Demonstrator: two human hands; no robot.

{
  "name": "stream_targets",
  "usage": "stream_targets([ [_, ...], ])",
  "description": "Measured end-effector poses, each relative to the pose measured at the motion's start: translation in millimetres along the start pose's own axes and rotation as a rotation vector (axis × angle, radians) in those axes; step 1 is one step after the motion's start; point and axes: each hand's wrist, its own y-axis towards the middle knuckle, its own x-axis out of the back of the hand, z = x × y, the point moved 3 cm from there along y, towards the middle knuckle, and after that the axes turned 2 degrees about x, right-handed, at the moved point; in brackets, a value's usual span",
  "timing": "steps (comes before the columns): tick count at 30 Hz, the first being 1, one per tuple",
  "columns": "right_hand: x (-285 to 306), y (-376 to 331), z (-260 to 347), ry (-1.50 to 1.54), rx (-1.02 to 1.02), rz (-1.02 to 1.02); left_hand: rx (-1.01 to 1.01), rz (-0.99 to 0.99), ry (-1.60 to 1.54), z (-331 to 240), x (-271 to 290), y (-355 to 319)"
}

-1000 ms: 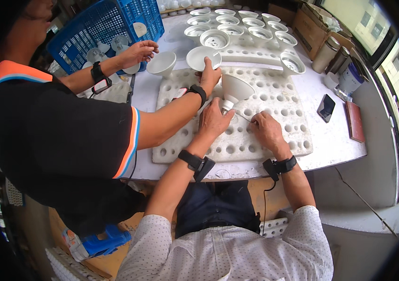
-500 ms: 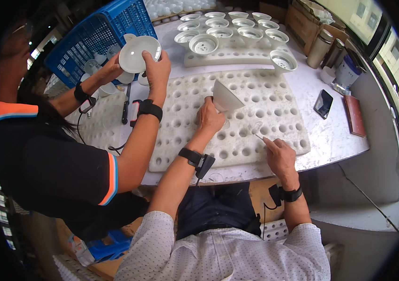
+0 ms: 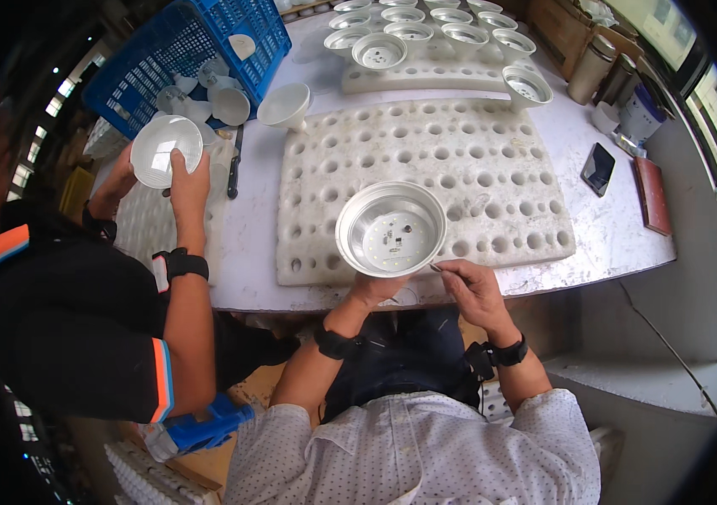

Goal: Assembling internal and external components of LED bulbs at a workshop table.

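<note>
My left hand (image 3: pixel 373 290) holds a white cone-shaped LED lamp housing (image 3: pixel 390 229) from below, tilted so its open mouth faces up. Inside sits a round circuit board with small LEDs and a few dark parts. Close to the housing's lower right rim, my right hand (image 3: pixel 474 292) is pinched on a thin metal tool (image 3: pixel 435 268); its exact kind is too small to tell. Both hands are at the near edge of a white foam board (image 3: pixel 493 181) full of round holes.
More lamp housings (image 3: pixel 379 52) stand on a second foam board at the back. At left, a co-worker holds a white dome cover (image 3: pixel 166 151) beside a blue crate (image 3: pixel 152 71) and a knife (image 3: pixel 234 168). A phone (image 3: pixel 598 169), a brown notebook (image 3: pixel 652 196) and metal flasks (image 3: pixel 591 70) lie right.
My left hand has brought the housing nearer and turned its mouth upward. My right hand has come left to its rim. The co-worker's piece moved left, and a housing now stands on the board's far-left corner.
</note>
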Motion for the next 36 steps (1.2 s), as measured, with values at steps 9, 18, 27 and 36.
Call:
stream_targets([
  [9, 17, -17, -7, 0.039, -0.136, -0.147, -0.125, 0.026, 0.288, 18, 26, -34],
  [18, -14, -2, 12, 0.274, -0.101, -0.132, 0.386, 0.022, -0.448, -28, 40, -56],
  [27, -51, 0, 12, 0.146, -0.186, 0.001, 0.106, 0.033, 0.111, -40, 48, -79],
  [36, -30, -6, 28, -0.445, 0.185, 0.233, 0.107, 0.021, 0.056, 3, 47, -126],
])
